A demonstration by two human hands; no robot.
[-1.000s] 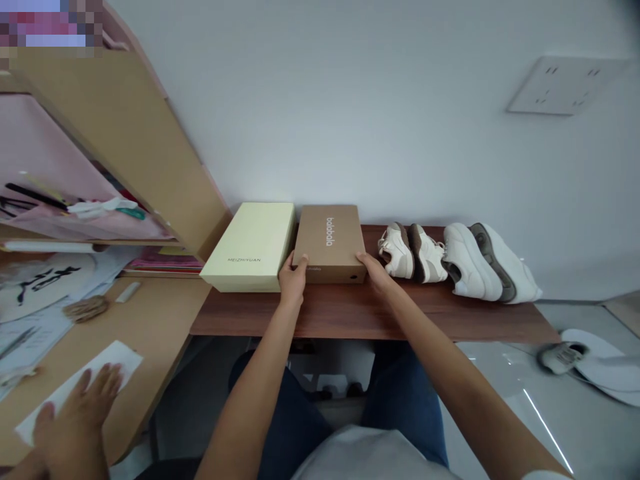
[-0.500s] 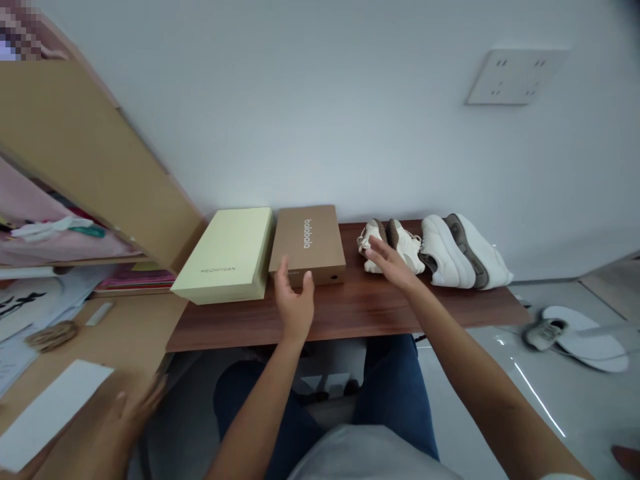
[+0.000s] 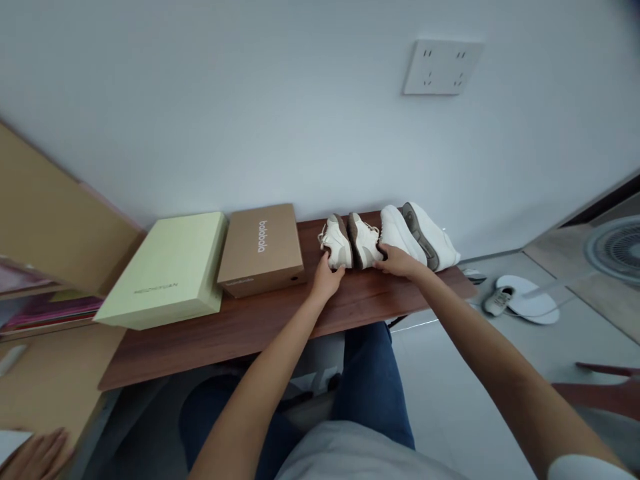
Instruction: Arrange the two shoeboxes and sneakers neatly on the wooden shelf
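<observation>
Two small cream sneakers with brown soles lie on their sides on a dark reddish wooden board. At the heel of the left small sneaker is my left hand, its thumb and fingers closed around the heel end. My right hand pinches the heel end of the right small sneaker, its fingertips partly hidden by the opening. Just right of them lie two larger white sneakers, one nearer and one farther right with its grey sole showing. Both small sneakers still rest on the board.
A brown shoebox and a pale yellow box stand left on the board. Farther left, another person's hand rests on a desk. A fan and a loose shoe are on the floor at right.
Both my hands have moved onto the small sneakers, the left coming from in front of the brown box, and have closed on their heels. The view has swung to the right.
</observation>
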